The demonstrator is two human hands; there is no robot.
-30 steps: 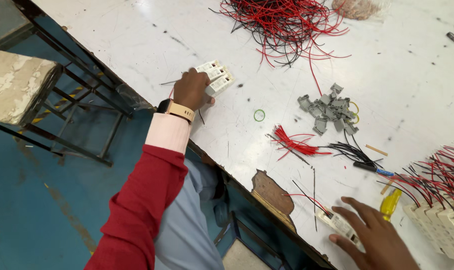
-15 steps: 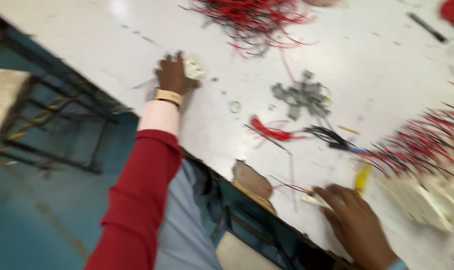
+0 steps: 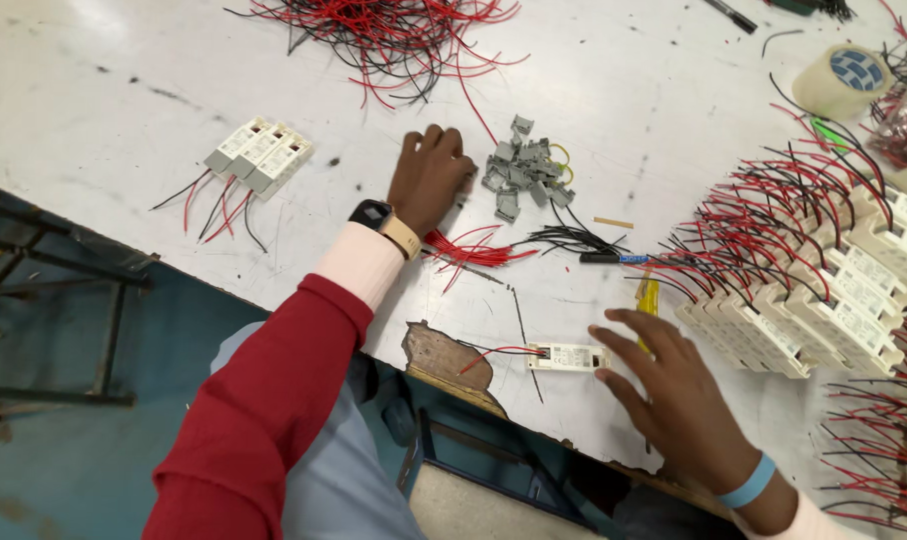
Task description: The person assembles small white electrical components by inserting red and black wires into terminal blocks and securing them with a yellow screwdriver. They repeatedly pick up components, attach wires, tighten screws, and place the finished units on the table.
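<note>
White box-shaped module [image 3: 570,357] with red and black leads touches open right hand [image 3: 674,400]; left hand [image 3: 431,178] lies loose, empty

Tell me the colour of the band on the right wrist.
Light blue wristband, seen in the head view, just behind the right hand.

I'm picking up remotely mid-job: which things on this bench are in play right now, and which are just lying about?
In play:
left hand, by the grey clips and short red wires
right hand, touching the single white module
short black wires

Lying about:
three wired modules
tangled wire heap
tape roll
rows of wired modules
</note>
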